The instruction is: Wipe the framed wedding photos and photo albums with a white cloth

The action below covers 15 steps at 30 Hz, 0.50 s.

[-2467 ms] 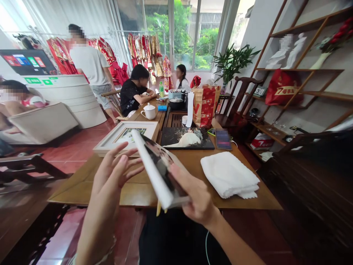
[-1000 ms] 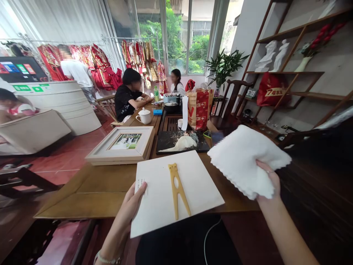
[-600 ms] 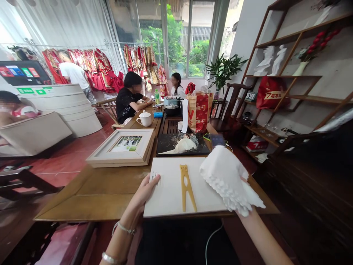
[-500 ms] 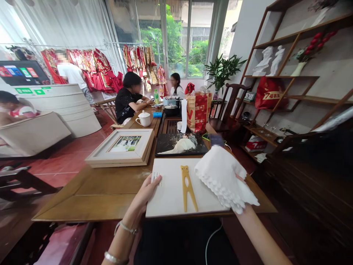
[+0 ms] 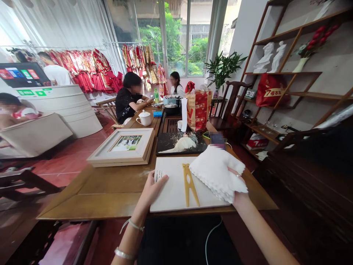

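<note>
Left hand (image 5: pixel 153 188) clamps the board's (image 5: pixel 171 197) left edge, thumb on top; right hand (image 5: pixel 239 186) grips the cloth (image 5: pixel 213 171) over its right side. I'd brace that edge, press flat, skirt the prop (image 5: pixel 188 176) mid-board. Frame (image 5: pixel 103 154): left beyond board.

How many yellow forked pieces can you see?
1. The yellow forked piece is on the upward face of the white panel, between the left hand and the white cloth held in the right hand. The cloth could hide another.
</note>
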Each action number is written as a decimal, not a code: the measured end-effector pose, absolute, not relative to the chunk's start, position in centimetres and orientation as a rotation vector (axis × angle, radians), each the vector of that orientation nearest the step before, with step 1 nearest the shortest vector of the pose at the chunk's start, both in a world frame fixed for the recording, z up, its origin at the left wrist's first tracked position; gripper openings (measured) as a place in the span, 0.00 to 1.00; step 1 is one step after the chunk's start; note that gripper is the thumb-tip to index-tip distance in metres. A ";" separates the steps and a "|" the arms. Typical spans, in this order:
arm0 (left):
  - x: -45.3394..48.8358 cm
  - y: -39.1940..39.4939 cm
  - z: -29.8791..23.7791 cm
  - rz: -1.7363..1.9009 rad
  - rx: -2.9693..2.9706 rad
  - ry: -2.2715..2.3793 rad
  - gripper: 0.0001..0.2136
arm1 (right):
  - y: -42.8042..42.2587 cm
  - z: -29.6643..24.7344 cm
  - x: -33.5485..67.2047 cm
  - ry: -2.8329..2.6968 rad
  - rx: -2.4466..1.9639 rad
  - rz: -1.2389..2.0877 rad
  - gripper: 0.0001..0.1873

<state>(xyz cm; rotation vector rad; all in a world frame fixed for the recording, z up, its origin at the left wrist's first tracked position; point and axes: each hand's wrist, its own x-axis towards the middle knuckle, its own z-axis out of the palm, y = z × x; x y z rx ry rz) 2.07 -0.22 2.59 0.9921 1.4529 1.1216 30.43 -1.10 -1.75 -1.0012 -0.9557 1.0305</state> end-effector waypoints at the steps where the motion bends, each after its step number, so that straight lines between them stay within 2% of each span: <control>1: 2.0 -0.3 2.5 1.118 1.068 1.474 0.23 | -1.2 -1.7 30.4 -0.897 -0.997 1.100 0.17; 5: 1.5 -0.3 2.3 1.032 1.524 1.633 0.20 | -0.8 -1.3 30.8 -0.712 -0.982 1.310 0.12; 10: 1.5 0.5 1.2 0.911 1.876 1.876 0.16 | 0.2 -1.1 30.8 -0.629 -0.977 1.336 0.08; 15: 1.6 1.2 0.4 0.858 2.052 1.894 0.15 | 0.3 -1.3 30.1 -0.557 -0.976 1.299 0.09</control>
